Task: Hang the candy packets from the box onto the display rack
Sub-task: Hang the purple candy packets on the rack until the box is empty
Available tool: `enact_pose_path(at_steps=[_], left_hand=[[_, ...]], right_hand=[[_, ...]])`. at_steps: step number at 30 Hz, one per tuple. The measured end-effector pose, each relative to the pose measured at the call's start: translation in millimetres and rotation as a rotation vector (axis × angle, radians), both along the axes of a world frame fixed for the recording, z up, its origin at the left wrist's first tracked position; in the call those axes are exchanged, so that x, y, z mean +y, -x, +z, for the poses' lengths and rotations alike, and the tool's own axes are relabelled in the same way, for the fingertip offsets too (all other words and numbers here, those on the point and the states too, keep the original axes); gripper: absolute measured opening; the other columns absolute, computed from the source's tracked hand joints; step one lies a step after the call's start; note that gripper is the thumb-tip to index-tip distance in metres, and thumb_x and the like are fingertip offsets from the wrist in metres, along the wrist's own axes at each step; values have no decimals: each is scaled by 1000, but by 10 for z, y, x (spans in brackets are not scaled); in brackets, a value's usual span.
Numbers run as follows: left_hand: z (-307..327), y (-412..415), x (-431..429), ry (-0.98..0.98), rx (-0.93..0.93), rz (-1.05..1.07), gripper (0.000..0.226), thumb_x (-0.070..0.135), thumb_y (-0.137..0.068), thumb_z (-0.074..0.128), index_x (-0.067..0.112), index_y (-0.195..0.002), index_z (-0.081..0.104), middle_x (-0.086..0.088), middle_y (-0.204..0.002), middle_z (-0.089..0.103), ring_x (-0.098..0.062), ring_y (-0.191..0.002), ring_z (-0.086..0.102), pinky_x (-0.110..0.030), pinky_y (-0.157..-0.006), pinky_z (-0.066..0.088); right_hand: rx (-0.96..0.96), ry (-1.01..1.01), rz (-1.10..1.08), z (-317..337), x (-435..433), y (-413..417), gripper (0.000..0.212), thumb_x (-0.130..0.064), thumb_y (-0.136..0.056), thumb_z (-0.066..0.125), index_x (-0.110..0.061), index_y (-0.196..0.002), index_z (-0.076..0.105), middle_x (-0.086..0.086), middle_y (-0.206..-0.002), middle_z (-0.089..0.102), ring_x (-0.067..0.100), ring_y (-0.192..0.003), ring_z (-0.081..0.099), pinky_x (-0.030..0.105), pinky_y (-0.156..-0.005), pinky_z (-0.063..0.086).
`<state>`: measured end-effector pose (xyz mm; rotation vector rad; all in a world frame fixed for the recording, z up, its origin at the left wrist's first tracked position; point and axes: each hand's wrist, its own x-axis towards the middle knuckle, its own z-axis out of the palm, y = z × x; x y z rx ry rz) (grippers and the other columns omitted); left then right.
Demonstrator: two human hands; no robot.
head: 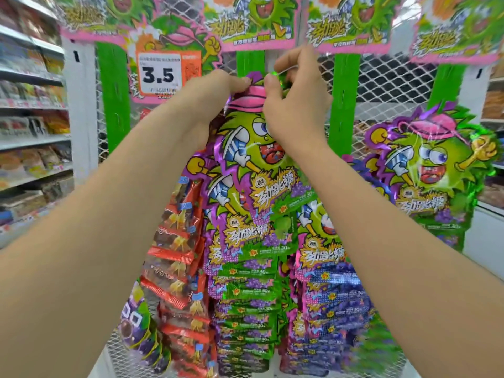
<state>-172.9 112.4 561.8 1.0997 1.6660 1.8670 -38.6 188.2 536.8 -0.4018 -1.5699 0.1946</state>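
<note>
A green and purple candy packet (255, 148) with a cartoon face and pink cap hangs at the top of a green hanging strip (249, 62) on the white mesh display rack (381, 77). My left hand (215, 90) pinches the packet's top left edge. My right hand (294, 94) pinches its top at the strip, fingers curled. Below it, several like packets (245, 282) overlap down the strip. The box is not in view.
More packets (433, 170) hang on the strip to the right, and a column (327, 282) beside the middle one. Red snack packets (180, 268) hang at the lower left. A 3.5 price tag (159, 73) sits upper left. Store shelves (32, 126) line the left side.
</note>
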Motion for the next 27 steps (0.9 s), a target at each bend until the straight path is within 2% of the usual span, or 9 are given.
enact_pose_path(at_steps=[3,5,7,12,15,18,22,25,27], left_hand=[[-14,-112,-127,15,191,85,61,51,-61,88,19,-112,79,-3,-109,80,-28,-103,76,-47,-97,58],[-99,-184,-197,-7,453,178,34,40,-88,78,14,-109,78,1,-100,76,-11,-91,70,-29,-88,55],[-249,-224,-255,-88,745,347,20,29,-98,72,13,-110,76,-1,-96,73,-10,-83,67,-28,-79,55],[-714,-199,-400,-218,1175,618,38,19,-92,75,13,-129,67,-8,-127,67,-33,-122,58,-41,-103,44],[-1191,-269,-622,-283,1299,629,34,13,-89,74,11,-122,70,-10,-128,65,-36,-121,55,-45,-103,42],[-1963,-364,-867,-294,1358,454,16,10,-91,74,8,-108,73,-8,-108,68,-34,-100,59,-48,-86,46],[-3336,-435,-1169,133,1366,63,11,18,-89,66,18,-100,68,-1,-92,67,-28,-87,62,-42,-70,45],[-4339,-469,-1320,706,1175,-329,11,22,-86,65,30,-94,63,1,-97,72,-27,-95,70,-38,-73,52],[-4918,-483,-1377,914,1047,-495,9,23,-84,63,28,-90,66,1,-98,75,-27,-96,71,-39,-80,56]], right_hand=[[-30,-11,-40,-79,-1,-11,16,-23,-93,66,-27,-104,55,-21,-83,52,14,-92,59,39,-93,37],[-81,-39,-79,-170,21,-27,17,-27,-94,66,-25,-110,60,-20,-85,55,17,-93,61,41,-93,37],[-144,-79,-128,-269,49,-61,21,-33,-96,66,-25,-115,64,-15,-97,66,19,-98,63,41,-94,38],[-127,-285,-265,-537,-62,-246,26,-13,-84,70,-19,-109,70,-2,-109,67,24,-110,57,34,-88,39],[-235,-322,-18,-1007,-298,-429,21,-2,-84,63,-11,-101,72,1,-98,69,22,-96,62,35,-86,48],[-541,-88,242,-1775,-563,-652,16,-8,-86,62,-15,-95,73,-8,-81,65,13,-76,61,32,-74,52],[-1328,237,270,-2983,-747,-836,20,-23,-87,58,-24,-97,76,-9,-73,64,18,-76,68,35,-71,58],[-1613,447,328,-3875,-885,-874,24,-32,-82,47,-22,-87,69,3,-80,69,29,-84,71,42,-81,60],[-1734,569,342,-4421,-969,-885,20,-26,-86,48,-23,-84,68,8,-85,72,30,-93,68,43,-90,57]])
